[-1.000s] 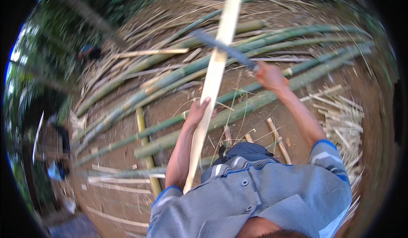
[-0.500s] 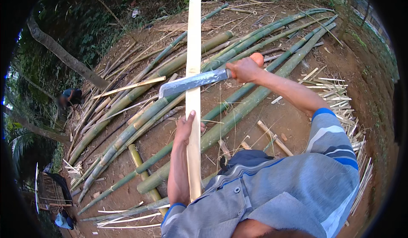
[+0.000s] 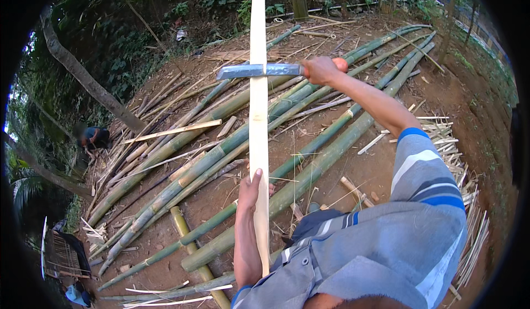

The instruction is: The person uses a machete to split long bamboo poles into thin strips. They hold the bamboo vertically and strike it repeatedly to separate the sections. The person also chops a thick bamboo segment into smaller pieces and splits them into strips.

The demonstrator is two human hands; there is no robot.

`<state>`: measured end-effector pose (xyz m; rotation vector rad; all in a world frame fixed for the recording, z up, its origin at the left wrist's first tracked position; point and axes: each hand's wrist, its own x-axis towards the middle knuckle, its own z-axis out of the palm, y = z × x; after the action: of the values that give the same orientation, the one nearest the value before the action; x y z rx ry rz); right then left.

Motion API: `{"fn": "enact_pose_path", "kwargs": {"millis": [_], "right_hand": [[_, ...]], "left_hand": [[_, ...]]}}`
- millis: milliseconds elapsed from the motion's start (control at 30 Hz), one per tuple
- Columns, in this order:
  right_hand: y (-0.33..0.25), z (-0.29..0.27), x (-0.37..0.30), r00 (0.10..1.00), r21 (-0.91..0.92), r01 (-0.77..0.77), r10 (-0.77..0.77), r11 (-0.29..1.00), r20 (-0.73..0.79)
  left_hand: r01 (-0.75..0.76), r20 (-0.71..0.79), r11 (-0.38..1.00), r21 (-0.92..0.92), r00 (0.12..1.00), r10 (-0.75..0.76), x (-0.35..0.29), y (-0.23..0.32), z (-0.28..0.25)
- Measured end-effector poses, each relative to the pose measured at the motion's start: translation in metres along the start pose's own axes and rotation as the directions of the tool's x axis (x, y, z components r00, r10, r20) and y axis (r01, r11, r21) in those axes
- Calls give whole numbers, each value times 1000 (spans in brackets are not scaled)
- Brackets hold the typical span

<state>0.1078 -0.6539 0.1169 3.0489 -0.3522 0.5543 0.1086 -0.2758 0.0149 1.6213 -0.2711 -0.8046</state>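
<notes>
Outdoors on bare brown earth, a person looks down at their own two hands working a pale bamboo strip [image 3: 258, 115]. This long, flat strip stands nearly upright through the middle of the view, its top end reaching toward the trees and its lower end near the person's grey shirt.

At the lower part of the strip, the left hand [image 3: 249, 190] presses against its left edge. The fingers lie flat along the wood and the fingertips point upward; whether the thumb wraps behind the strip cannot be told.

Higher up, the right hand [image 3: 320, 70] is clenched around the orange handle of a machete [image 3: 259, 70]. Its fingers are fully curled, just to the right of the strip. The grey blade lies level across the strip, crossing it at a right angle, with its tip sticking out to the left.

Beyond the hands, many long green bamboo poles [image 3: 232, 143] lie side by side on the ground, running diagonally. Thin pale offcuts [image 3: 447, 135] are scattered at the right. Another person [image 3: 94, 138] crouches far off at the left.
</notes>
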Motion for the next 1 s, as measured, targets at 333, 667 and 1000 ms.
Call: {"fn": "enact_pose_path", "kwargs": {"millis": [333, 667, 1000], "right_hand": [[105, 30, 121, 998, 79, 10, -5, 997, -64], [195, 70, 192, 960, -126, 100, -129, 987, -247], [265, 69, 246, 990, -96, -47, 33, 994, -138]], "left_hand": [[47, -28, 999, 15, 999, -46, 34, -24, 20], [106, -56, 993, -47, 993, -108, 18, -9, 36], [103, -86, 990, 94, 992, -95, -9, -6, 42]]}}
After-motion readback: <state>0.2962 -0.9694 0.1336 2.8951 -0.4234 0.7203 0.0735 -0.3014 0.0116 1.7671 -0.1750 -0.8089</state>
